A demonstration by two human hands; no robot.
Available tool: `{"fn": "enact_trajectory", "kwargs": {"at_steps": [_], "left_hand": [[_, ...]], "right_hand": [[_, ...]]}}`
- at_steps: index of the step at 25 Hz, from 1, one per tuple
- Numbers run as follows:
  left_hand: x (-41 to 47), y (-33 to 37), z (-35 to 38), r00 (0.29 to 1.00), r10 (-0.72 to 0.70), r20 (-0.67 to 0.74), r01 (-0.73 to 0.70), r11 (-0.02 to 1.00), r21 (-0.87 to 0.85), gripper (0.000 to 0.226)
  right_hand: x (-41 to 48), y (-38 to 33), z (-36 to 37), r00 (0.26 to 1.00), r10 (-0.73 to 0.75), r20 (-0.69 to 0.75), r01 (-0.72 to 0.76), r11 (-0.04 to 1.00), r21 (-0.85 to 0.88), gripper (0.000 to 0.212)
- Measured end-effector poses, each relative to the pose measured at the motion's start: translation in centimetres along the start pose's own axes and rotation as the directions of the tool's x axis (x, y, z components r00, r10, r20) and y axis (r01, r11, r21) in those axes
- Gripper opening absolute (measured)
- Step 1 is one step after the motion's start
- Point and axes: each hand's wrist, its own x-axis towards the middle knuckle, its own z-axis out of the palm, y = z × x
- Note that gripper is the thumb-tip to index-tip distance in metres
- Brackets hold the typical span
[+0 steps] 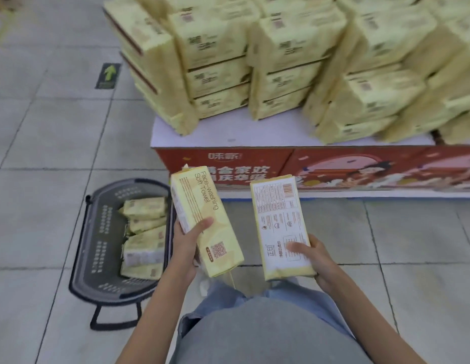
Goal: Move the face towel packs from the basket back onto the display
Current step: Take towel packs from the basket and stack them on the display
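While the left hand (188, 241) grips a pack (194, 195) and the right hand (318, 261) grips a second pack (277, 214) in front of the display (228, 132), more packs (144, 243) lie in the basket (97, 206) left of it, so next these two likely go up on top.

The left hand (187, 241) grips a yellow face towel pack (202, 219), print side up; the right hand (319, 260) grips a second pack (280, 222), label side up. On the tiled floor (45, 132) the dark basket (102, 232) holds perhaps five more packs (144, 232). Stacked packs (281, 61) crowd the display (228, 134).
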Motion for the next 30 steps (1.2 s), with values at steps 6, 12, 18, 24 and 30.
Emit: {"fn": "enact_trajectory", "kwargs": {"at_steps": [6,12,18,24,30], "left_hand": [[-0.9,-4.7,12.4,0.995,-0.030,0.095,0.020,0.994,0.104,0.058],[-1.4,-8.0,18.8,0.993,-0.032,0.112,0.025,0.998,0.063,0.066],[0.4,-6.2,21.1,0.998,-0.009,0.058,0.005,0.998,0.059,0.070],[4.9,-1.8,26.9,0.995,-0.017,0.103,0.014,0.999,0.030,0.075],[8.0,2.6,31.8,0.989,0.004,0.150,-0.005,1.000,0.011,0.077]], "right_hand": [[-0.8,-0.6,-11.6,0.995,-0.046,-0.091,0.050,0.998,0.044,0.051],[1.0,-3.4,-18.6,0.993,-0.093,-0.078,0.098,0.993,0.065,0.062],[4.1,-8.4,-20.0,0.993,-0.113,-0.043,0.117,0.989,0.096,0.043],[6.1,-17.4,-20.4,0.959,-0.283,-0.027,0.284,0.958,0.048,0.067],[6.9,-28.0,-22.3,0.698,-0.714,-0.043,0.607,0.623,-0.494,0.085]]}}
